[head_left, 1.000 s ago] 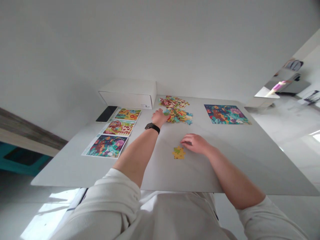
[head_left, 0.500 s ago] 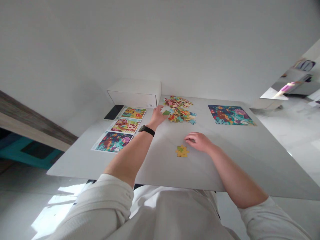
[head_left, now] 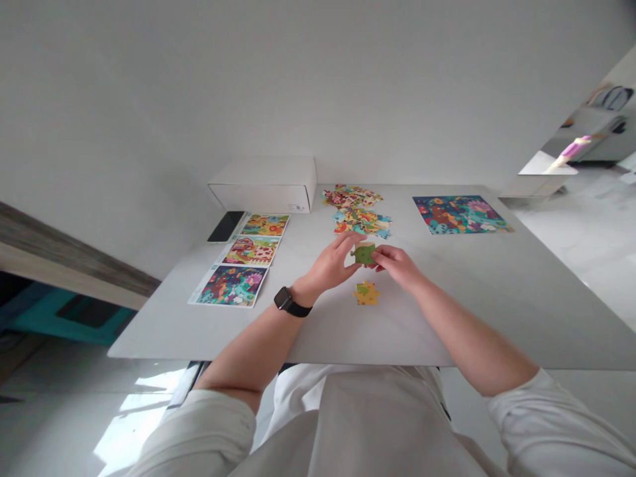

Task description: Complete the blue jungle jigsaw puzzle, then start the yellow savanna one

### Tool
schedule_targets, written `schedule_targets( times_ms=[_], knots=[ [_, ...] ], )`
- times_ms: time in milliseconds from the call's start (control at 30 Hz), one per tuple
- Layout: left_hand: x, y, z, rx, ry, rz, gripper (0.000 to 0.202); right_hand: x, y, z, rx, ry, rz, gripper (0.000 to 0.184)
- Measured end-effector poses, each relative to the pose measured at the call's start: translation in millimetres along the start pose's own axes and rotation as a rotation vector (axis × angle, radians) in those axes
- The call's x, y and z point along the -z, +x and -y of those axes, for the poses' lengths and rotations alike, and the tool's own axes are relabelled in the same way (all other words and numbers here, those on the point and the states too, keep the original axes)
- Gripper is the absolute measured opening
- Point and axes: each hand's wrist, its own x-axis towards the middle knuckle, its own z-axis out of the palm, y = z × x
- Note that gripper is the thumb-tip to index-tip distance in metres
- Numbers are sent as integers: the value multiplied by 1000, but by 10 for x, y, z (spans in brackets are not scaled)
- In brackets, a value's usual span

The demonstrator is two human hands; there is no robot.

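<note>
Puzzle piece [head_left: 365, 254], mostly green, in right hand [head_left: 397, 263], pinched between thumb and fingers at right end. Located over middle of worktop [head_left: 497, 298], about halfway between left and right edges. Left hand [head_left: 334, 264] loose, thumb and fingers parted around left end of same piece, very near; contact there, cannot tell. Dark watch [head_left: 283, 298] on left wrist. Just short of held piece, toward front edge: yellow piece [head_left: 366, 293] with green patch, flat on worktop, tabs sticking out; single or several joined, cannot tell. Beyond hands, toward back edge: yellow-and-blue heap [head_left: 362, 220] of loose pieces. Right behind, near back edge: red-and-cream heap [head_left: 352, 197]. Near back right corner: dark blue puzzle picture [head_left: 462, 215], flat, well apart from both heaps. Near back left corner: white box [head_left: 261, 197], small label at lower right of front face. In front of box, by left edge: black phone [head_left: 226, 226]. Beside phone, three printed pictures in a slanting row toward front edge: yellow picture [head_left: 265, 225] farthest, red barn picture [head_left: 250, 250] in middle, dark blue print [head_left: 231, 286] nearest.
</note>
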Motion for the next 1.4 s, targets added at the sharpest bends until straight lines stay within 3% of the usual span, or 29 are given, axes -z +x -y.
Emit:
schedule_targets(
  times_ms=[100, 200, 300, 467, 533, 667, 800, 967, 1067, 1200, 1400],
  knots=[
    [-68, -22, 58, 41, -75, -55, 59, 11, -1, -23, 7, -25, -66, 45],
    [-162, -29, 158, 239, -230, -144, 51, 55, 6, -68, 13, -45, -109, 48],
    [-258, -19, 249, 408, -444, -168, 37, 82, 7, -100, 20, -74, -107, 49],
    [-335, 8, 293, 525, -709, -208, 32, 66, 16, -159, 37, -137, -80, 43],
    [-336, 13, 291, 566, -739, -229, 32, 66, 19, -174, 86, -210, -142, 40],
    [-327, 22, 286, 648, -754, -254, 33, 102, -5, -132, 343, -440, -227, 63],
    [-337, 34, 256, 699, -811, -230, 35, 151, -42, -51, 553, -657, -115, 34],
    [-396, 26, 245, 752, -813, -182, 35, 275, -21, -60, 562, -790, -68, 24],
    [-415, -1, 256, 716, -646, -124, 34, 450, 21, -135, 498, -862, -41, 26],
    [-370, -44, 189, 513, -282, 63, 28, 705, 94, -294, 307, -977, -32, 25],
    [-259, -69, 39, 251, -131, 360, 35, 799, 230, -461, 208, -1048, -99, 21]
  ],
)
